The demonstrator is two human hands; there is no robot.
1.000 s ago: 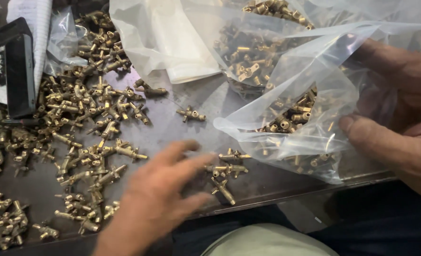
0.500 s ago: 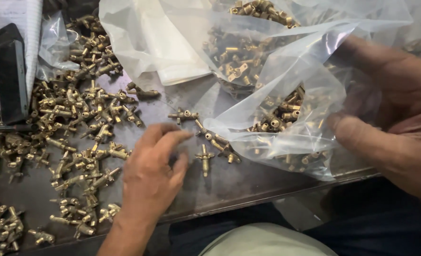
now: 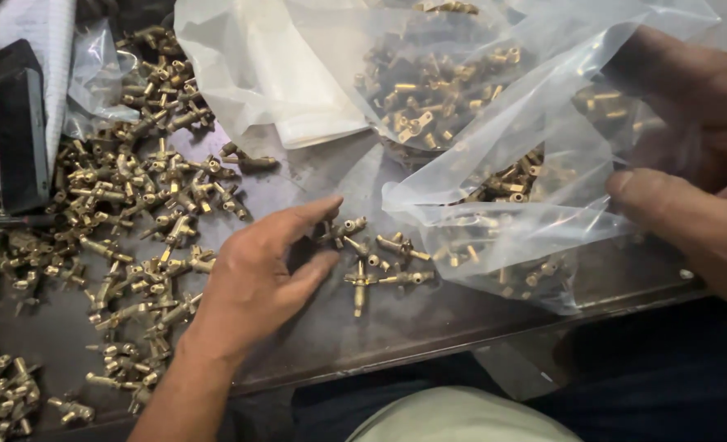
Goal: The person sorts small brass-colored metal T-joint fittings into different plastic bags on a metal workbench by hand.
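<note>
2 hands: left hand touching brass fittings; right hand gripping plastic bag.

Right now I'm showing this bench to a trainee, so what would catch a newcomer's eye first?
First, the mass of small brass fittings spread over the dark table at left. Next, the clear plastic bag at upper right, part filled with the same fittings, its edge held by the right hand. In the middle, the left hand lies flat beside a small cluster of fittings near the bag's mouth.
</note>
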